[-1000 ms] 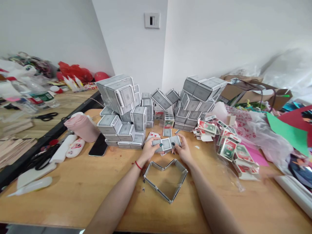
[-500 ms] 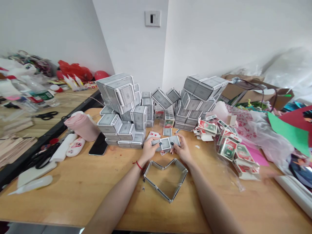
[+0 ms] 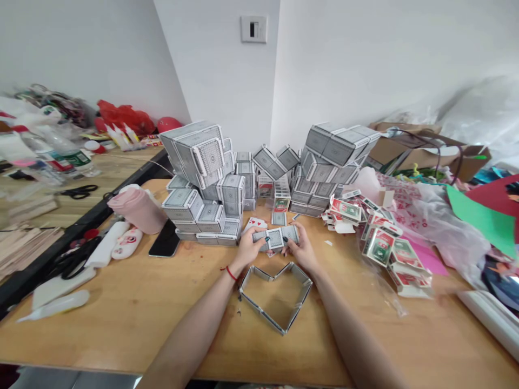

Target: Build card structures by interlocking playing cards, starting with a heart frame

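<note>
Left hand (image 3: 247, 250): thin red wrist bracelet (image 3: 231, 273); both thumbnails (image 3: 267, 239) wear dark green polish

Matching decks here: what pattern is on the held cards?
The held cards show grey patterning with white borders; head view.
</note>
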Motion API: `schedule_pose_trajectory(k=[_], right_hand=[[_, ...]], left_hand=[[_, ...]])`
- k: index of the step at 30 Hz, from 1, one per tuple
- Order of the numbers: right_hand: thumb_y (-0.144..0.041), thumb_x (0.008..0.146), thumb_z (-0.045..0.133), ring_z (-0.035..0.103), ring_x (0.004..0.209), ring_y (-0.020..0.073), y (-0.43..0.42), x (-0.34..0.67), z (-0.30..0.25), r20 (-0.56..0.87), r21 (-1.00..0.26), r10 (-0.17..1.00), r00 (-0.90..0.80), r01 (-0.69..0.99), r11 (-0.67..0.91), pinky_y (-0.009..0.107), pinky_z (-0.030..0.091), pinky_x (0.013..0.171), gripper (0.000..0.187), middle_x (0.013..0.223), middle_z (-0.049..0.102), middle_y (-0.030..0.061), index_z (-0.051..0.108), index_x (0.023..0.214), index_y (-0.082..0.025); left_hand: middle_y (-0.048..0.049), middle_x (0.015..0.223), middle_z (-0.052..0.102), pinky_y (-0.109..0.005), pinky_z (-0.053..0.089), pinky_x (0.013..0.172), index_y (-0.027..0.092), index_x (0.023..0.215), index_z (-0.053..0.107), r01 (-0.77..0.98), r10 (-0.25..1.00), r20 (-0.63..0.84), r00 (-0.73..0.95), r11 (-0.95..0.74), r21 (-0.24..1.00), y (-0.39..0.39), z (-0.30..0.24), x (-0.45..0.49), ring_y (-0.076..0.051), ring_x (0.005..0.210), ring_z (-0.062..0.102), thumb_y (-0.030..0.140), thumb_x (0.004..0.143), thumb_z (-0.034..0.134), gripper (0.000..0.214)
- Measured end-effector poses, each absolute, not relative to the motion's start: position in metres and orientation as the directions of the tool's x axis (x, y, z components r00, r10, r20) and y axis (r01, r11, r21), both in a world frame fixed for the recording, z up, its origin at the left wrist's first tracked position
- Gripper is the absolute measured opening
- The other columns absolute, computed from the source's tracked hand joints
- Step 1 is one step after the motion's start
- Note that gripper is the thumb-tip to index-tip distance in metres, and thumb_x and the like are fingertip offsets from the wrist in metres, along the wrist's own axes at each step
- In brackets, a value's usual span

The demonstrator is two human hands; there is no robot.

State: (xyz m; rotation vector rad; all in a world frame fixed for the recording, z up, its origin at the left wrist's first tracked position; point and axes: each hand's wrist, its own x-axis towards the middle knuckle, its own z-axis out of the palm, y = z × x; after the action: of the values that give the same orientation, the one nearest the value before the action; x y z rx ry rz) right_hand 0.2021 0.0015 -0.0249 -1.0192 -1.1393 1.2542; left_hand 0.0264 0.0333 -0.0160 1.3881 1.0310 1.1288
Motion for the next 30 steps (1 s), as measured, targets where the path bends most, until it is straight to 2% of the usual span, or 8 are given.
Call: schedule_pose_trajectory(k=[5,11,15,21,30], right_hand=[[-0.033,0.077,0.055,0.055,0.044,0.0102,0.001,0.203,-0.026,0.087,-0.987,0.995,-0.045,-0.140,0.080,0.024,0.048,0.044,0.051,0.062,0.050,-0.0085,0.024,0.117,-0.027],[-0.036,0.077,0.054,0.053,0.040,0.0098,0.000,0.202,-0.029,0.043,-0.996,0.999,-0.032,-0.086,0.040,0.020,0.042,0.038,0.053,0.061,0.053,-0.0082,0.023,0.118,-0.026],[-0.041,0.077,0.052,0.052,0.037,0.0099,-0.002,0.200,-0.026,0.019,-0.998,0.998,-0.060,-0.066,0.015,0.017,0.037,0.034,0.053,0.058,0.056,-0.0082,0.020,0.117,-0.026],[-0.044,0.076,0.052,0.051,0.034,0.0091,-0.004,0.198,-0.020,0.009,-0.998,0.998,-0.069,-0.058,0.005,0.015,0.035,0.032,0.055,0.055,0.056,-0.0094,0.020,0.116,-0.025],[-0.041,0.077,0.049,0.050,0.034,0.0091,-0.005,0.197,-0.019,0.027,-0.999,0.994,-0.110,-0.026,0.025,0.015,0.034,0.031,0.051,0.054,0.054,-0.0099,0.019,0.116,-0.024]], left_hand=[[-0.0077,0.095,0.058,-0.027,0.054,0.050,0.014,0.087,0.057,0.004,0.973,0.075,0.221,-0.077,0.997,0.031,-0.011,0.028,-0.019,0.081,0.060,0.016,0.069,0.060,0.019],[-0.0078,0.090,0.060,-0.032,0.053,0.066,0.013,0.084,0.058,0.085,0.973,0.138,0.187,-0.155,0.984,0.032,-0.007,0.027,-0.019,0.083,0.059,0.011,0.068,0.060,0.016],[-0.0081,0.091,0.061,-0.036,0.052,0.071,0.013,0.083,0.058,0.095,0.972,0.142,0.186,-0.162,0.982,0.033,-0.007,0.027,-0.021,0.086,0.058,0.012,0.068,0.061,0.016],[-0.0070,0.088,0.060,-0.033,0.052,0.068,0.014,0.083,0.058,0.080,0.973,0.138,0.184,-0.155,0.985,0.032,-0.006,0.027,-0.019,0.082,0.058,0.012,0.068,0.061,0.015],[-0.0065,0.087,0.059,-0.035,0.054,0.067,0.014,0.084,0.056,0.080,0.972,0.113,0.208,-0.132,0.988,0.029,-0.002,0.029,-0.020,0.082,0.059,0.017,0.069,0.063,0.017]])
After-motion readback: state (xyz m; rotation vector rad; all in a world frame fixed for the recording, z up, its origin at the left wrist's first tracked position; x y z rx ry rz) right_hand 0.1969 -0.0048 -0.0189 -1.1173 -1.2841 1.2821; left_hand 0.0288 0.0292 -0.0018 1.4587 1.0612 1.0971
